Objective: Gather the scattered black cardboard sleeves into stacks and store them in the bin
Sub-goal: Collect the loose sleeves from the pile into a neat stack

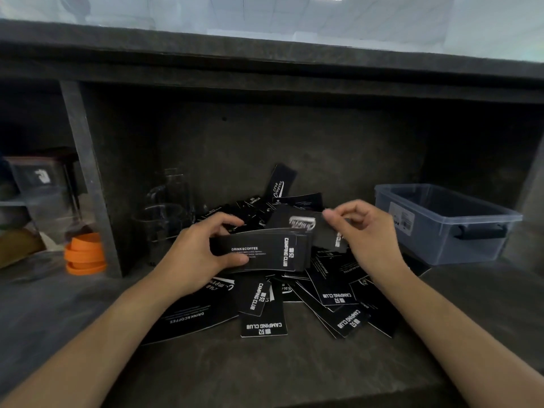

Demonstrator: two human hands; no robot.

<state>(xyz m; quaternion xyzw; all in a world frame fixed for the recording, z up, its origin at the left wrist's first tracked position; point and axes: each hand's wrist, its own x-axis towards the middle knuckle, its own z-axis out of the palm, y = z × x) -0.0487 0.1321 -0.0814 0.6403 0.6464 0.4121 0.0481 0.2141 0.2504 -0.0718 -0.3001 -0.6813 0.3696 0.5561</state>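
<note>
A loose pile of black cardboard sleeves (329,295) with white print covers the middle of the dark shelf. My left hand (203,248) grips a thick stack of sleeves (265,253) by its left end, held just above the pile. My right hand (362,231) pinches a single sleeve (328,235) at the stack's right end, its edge touching the top of the stack. A clear grey plastic bin (450,222) with black handles stands to the right. No sleeves show inside it.
Clear glass jars (167,213) stand behind the pile on the left. An orange stack of lids (85,254) sits beside an upright divider (88,178). Containers (35,184) fill the left compartment. A thick shelf overhangs above.
</note>
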